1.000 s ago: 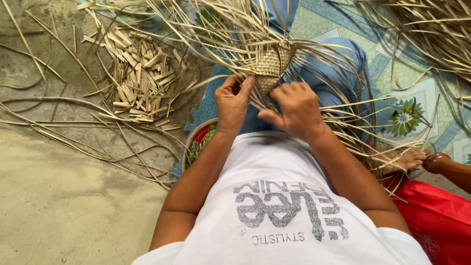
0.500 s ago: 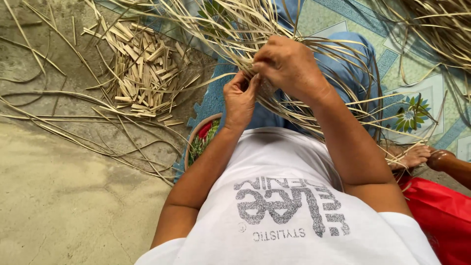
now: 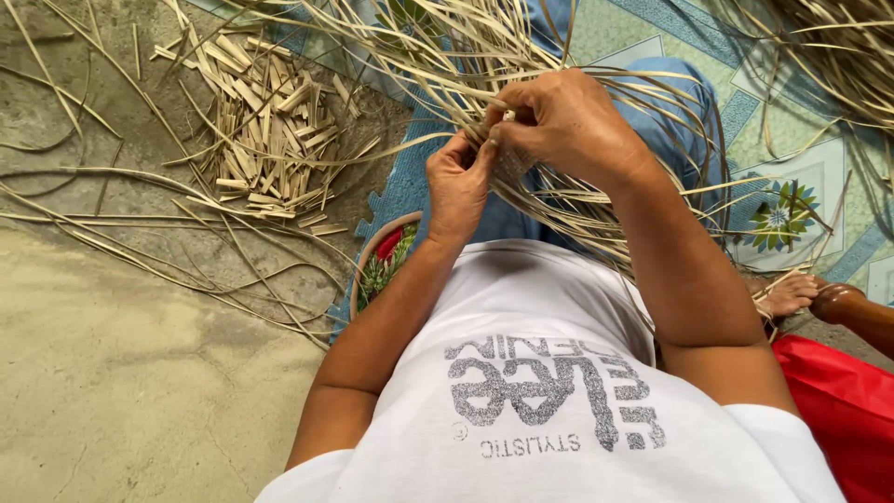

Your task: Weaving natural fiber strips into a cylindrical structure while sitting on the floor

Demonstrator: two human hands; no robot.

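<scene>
Left hand [image 3: 458, 186] raised over lap, fingers curled, fingertips pinching pale strips [image 3: 559, 200] at the point where both hands meet. Right hand [image 3: 568, 126] just above and to the right, touching the left at the fingertips; closed over the same strips, knuckles up. What lies under the right palm: cannot tell, hidden.

Strips fan out from the grip in all directions: long thin strands arching up and away over blue trousers [image 3: 670, 121], more drooping past the right forearm toward the lower right. Strands loose at the far ends, crossing one another.

White shirt [image 3: 549, 410] with grey print fills the lower middle of view.

Under the left forearm, partly covered: round tray [image 3: 372, 270], rim visible, red and green floral pattern inside.

Beneath trousers: patterned mat [image 3: 801, 177], blue-green with flower motif, spread over the floor.

Upper left, on bare concrete floor [image 3: 121, 373]: heap of short cut pieces [image 3: 265, 121], same pale material, lying criss-cross. Long single strands trail from there across the floor toward the left edge.

Upper right corner: second loose bundle [image 3: 838, 47] of strands on mat.

Right edge: another person's foot [image 3: 792, 293] resting among strands, red cloth [image 3: 847, 410] just below it.
</scene>
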